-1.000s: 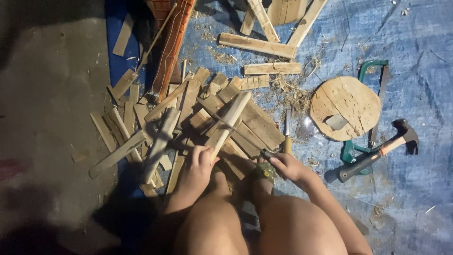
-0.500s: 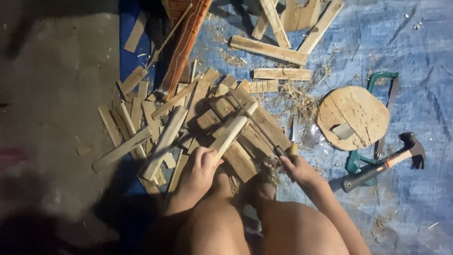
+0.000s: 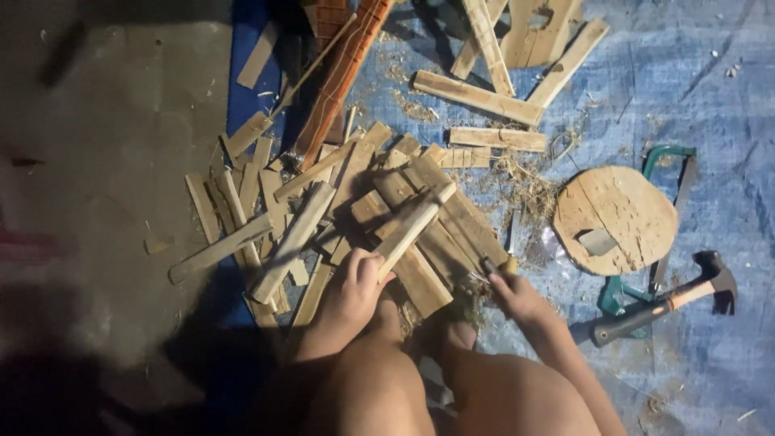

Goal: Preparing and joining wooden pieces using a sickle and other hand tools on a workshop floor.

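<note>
L hand (image 3: 353,284) grip clenched on wood stick (image 3: 413,229), long axis pointing up-right, R hand (image 3: 515,295) gripping knife (image 3: 502,266)

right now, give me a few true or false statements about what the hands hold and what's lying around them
1. The left hand grips a wooden stick. True.
2. The hammer is in the right hand. False: it lies on the blue tarp, apart from that hand.
3. A round wooden disc lies right of the wood pile. True.
4. The right hand is empty. False: it holds a small tool; its kind is unclear.
</note>
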